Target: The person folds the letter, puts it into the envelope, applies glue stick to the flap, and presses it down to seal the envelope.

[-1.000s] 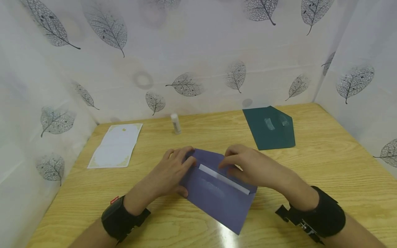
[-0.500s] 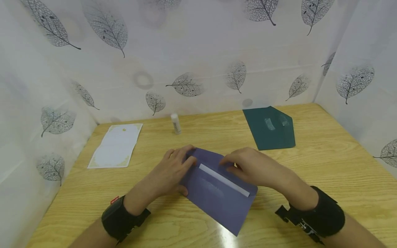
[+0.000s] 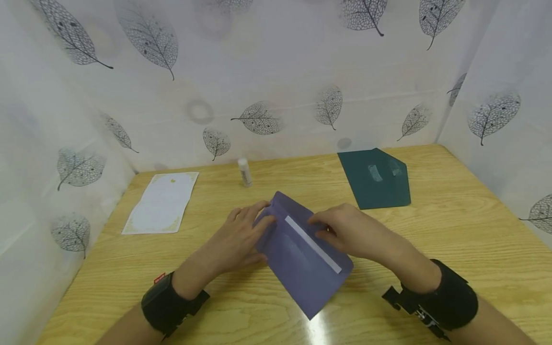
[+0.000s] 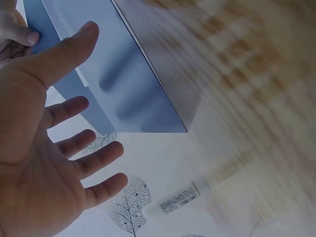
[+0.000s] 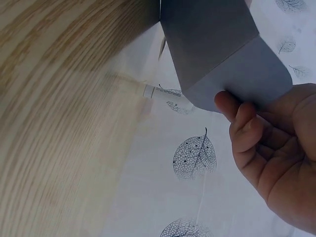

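Observation:
A purple envelope, held tilted above the table, has its flap raised and a white strip along the flap fold. My right hand pinches the flap; the right wrist view shows curled fingers at the flap, which looks grey there. At the envelope's left end, my left hand has its fingers spread. In the left wrist view those fingers are fairly straight, casting shadows on the envelope without gripping it.
A white sheet with gold corner ornaments lies at the back left of the wooden table. A glue stick stands at the back middle. A dark green envelope lies at the back right. Leaf-patterned cloth surrounds the table.
The envelope has turned clockwise, its lower corner shifting left and its upper left corner rising. My left hand has loosened from its edge; my right hand keeps hold of the flap.

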A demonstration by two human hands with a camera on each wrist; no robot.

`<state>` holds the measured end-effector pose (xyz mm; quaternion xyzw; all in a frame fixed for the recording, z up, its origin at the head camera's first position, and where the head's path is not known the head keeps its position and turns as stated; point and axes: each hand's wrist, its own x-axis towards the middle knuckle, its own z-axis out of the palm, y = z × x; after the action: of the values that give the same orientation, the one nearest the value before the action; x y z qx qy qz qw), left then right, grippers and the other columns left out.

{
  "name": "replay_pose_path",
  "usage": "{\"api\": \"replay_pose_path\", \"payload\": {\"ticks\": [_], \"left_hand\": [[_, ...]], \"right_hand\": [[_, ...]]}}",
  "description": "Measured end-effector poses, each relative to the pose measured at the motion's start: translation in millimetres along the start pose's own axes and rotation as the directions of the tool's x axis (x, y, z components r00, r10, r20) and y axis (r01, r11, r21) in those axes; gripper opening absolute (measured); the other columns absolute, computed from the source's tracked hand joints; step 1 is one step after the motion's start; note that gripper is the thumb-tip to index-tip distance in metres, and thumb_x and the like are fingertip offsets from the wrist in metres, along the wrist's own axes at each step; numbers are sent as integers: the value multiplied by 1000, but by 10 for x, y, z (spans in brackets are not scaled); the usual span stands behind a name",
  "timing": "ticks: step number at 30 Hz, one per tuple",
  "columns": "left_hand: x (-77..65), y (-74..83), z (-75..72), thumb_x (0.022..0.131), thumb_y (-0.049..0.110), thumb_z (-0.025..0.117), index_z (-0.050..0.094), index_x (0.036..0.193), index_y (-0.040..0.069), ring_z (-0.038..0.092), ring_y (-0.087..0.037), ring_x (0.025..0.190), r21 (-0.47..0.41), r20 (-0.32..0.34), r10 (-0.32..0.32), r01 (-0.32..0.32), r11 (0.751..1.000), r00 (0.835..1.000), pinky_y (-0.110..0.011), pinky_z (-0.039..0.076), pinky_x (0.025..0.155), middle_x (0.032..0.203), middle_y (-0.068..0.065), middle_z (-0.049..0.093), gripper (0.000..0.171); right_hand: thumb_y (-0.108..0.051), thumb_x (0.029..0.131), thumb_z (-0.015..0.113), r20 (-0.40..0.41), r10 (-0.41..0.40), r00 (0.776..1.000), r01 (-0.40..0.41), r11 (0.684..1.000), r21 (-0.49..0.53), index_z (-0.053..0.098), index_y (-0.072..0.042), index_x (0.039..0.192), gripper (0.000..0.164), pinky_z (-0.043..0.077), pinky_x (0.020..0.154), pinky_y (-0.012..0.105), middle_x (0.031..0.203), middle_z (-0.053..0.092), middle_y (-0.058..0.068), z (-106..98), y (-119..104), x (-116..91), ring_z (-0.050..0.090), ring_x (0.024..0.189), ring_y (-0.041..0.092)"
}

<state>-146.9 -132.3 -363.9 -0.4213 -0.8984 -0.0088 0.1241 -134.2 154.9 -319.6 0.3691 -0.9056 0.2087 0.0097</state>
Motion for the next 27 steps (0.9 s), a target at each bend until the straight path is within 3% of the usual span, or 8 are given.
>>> {"api": "replay_pose_path", "payload": {"ticks": [10,14,22,27], "left_hand": [[-7,3,-19,75,54,82,48,140,8,53,-34,126,5,50,4,-5,1000,999,-52,45,101,147,-17,45,86],[0,0,-27,79,49,81,49,140,7,53,-31,128,-34,96,23,-20,999,995,-51,46,102,143,-16,51,81],[13,-1,-41,81,43,80,57,135,5,55,-31,129,-149,205,65,-34,988,977,-48,45,108,142,-15,54,69],[2,4,-34,82,40,80,61,133,6,57,-32,127,-180,270,83,-35,983,959,-46,46,107,141,-17,56,65]], "right_hand": [[-6,87,75,-6,95,995,-95,995,-18,73,0,110,24,57,66,22,95,76,8,6,-5,8,72,80,13],[-8,89,74,13,104,995,-104,995,-11,72,2,112,26,58,68,23,97,77,10,22,0,18,74,83,16],[-13,90,73,95,90,991,-90,996,-2,70,2,118,32,57,69,22,102,76,10,79,50,22,73,84,13],[-15,89,74,167,65,984,-66,998,-1,72,-4,110,23,53,63,20,87,74,2,120,78,11,66,71,4]]}}
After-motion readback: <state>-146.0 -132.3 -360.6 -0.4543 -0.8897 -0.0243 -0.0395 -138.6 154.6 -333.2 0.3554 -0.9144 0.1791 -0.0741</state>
